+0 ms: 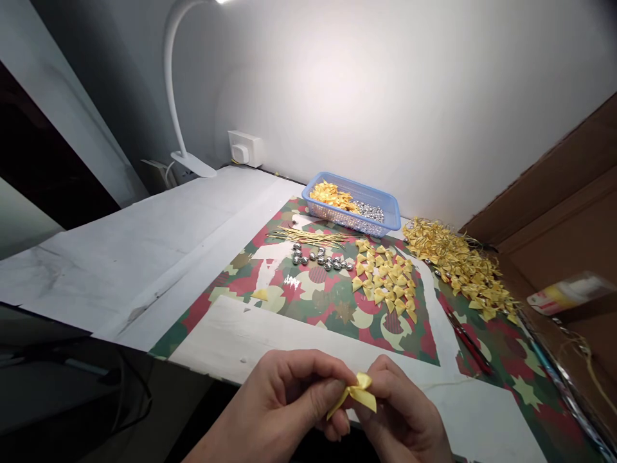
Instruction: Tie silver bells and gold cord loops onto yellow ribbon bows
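L hand (294,402) & R hand (402,411) both pinching small yellow satin-ribbon bow (357,392); prob. v. light, soft, slippery; best held mid.

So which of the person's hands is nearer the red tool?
The right. In the picture, the right hand is below and left of the red tool; the left hand is farther left, beyond the right hand.

- Head view: single worn camera, facing forward and obliquely down across the table (144,238).
- Near field: left hand (289,402) and right hand (407,408), at close range.
- Far field: pale wall (337,96).
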{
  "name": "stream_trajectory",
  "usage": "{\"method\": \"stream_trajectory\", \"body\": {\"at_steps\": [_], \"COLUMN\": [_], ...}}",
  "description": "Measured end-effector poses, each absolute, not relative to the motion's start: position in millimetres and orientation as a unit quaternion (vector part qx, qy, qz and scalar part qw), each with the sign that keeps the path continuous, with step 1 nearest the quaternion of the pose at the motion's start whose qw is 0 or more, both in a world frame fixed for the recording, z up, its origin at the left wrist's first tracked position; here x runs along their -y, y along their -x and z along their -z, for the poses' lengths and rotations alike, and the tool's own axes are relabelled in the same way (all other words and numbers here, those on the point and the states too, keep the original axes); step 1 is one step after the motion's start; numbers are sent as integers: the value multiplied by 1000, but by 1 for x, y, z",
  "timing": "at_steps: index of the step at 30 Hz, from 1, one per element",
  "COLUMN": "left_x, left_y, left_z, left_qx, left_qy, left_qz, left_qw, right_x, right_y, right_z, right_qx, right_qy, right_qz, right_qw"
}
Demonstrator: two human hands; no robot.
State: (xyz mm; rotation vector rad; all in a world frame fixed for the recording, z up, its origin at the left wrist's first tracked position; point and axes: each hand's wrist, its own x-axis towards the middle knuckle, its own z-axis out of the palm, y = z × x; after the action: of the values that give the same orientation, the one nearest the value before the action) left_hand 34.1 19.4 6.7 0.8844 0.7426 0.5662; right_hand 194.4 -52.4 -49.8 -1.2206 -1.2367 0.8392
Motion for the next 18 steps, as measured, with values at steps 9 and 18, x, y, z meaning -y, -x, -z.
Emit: {"method": "stream_trajectory", "body": {"at_steps": [9,18], "left_x": [-16,-11], "left_y": [-32,-30], "left_z": [-11,-11], "left_qx": [-402,-417], "left_qy": [-522,-559], "left_qz": [-272,-282], "left_qw": [701,658], "right_x": [54,50], "right_y": [-188,-189], "right_z": [46,46], "right_qx": [533,543], "right_qy": [532,523], "right_qz": [-321,-310], "right_qw": [574,580]}}
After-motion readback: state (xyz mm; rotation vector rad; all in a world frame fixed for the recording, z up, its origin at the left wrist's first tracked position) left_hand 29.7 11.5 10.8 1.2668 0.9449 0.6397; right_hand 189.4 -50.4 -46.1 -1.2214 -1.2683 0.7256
